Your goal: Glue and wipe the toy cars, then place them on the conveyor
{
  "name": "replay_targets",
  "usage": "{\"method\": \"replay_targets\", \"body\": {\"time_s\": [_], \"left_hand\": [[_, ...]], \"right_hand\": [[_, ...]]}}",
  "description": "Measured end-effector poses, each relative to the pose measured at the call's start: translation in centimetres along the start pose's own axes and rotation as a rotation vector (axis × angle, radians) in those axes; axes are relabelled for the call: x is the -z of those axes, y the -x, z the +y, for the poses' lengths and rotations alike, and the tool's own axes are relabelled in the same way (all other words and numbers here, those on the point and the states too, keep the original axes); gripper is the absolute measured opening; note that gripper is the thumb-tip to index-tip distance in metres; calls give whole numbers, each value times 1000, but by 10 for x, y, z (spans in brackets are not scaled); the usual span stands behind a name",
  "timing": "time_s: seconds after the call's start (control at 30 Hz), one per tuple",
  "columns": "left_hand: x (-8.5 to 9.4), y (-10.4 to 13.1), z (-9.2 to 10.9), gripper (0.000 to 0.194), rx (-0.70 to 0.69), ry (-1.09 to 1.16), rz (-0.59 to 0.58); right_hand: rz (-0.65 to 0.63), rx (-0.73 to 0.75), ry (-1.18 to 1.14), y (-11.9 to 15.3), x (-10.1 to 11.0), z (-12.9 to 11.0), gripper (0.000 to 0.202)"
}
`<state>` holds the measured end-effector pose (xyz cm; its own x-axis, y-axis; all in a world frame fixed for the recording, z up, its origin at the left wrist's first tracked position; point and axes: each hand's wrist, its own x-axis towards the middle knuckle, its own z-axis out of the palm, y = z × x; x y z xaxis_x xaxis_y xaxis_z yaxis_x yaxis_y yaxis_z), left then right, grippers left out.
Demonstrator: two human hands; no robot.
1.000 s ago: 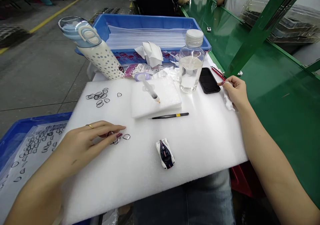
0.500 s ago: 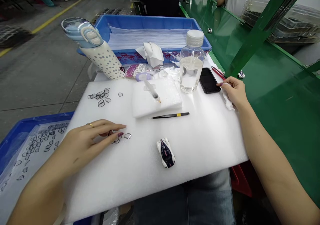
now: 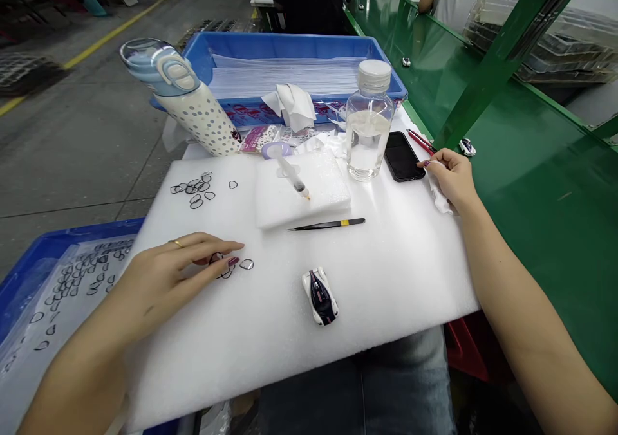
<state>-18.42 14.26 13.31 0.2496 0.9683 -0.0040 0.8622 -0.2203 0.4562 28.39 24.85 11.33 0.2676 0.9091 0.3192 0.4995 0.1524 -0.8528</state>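
My left hand (image 3: 186,268) rests on the white foam sheet (image 3: 386,255), fingers apart, over a few thin black rings, with a single ring (image 3: 246,264) just right of its fingertips. Further back lies a cluster of rings (image 3: 197,184). My right hand (image 3: 449,174) pinches a crumpled white tissue (image 3: 440,198) beside the black phone (image 3: 403,157). A white and dark toy car (image 3: 320,296) sits near the front edge. Black tweezers (image 3: 328,225) lie before a smaller foam block (image 3: 304,206), which bears a syringe (image 3: 293,179).
A dotted flask (image 3: 197,110) leans at the back left. Behind the foam stand a clear bottle (image 3: 369,129) and a blue tray (image 3: 294,41). A green post (image 3: 502,62) rises at right above a green surface. More rings lie in a blue bin (image 3: 29,248) at left.
The small car on the green surface by the post has shifted slightly right. Both hands stay in nearly the same places.
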Motion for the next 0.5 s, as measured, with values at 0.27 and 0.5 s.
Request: {"method": "replay_targets", "body": {"time_s": [0.27,0.5], "left_hand": [[0,-1,1,43,24,7,-10],[0,-2,2,43,38,17,-25]], "right_hand": [[82,-2,-221,-4,-2,4,16],[62,-20,-230,-5,-1,9,15]]}}
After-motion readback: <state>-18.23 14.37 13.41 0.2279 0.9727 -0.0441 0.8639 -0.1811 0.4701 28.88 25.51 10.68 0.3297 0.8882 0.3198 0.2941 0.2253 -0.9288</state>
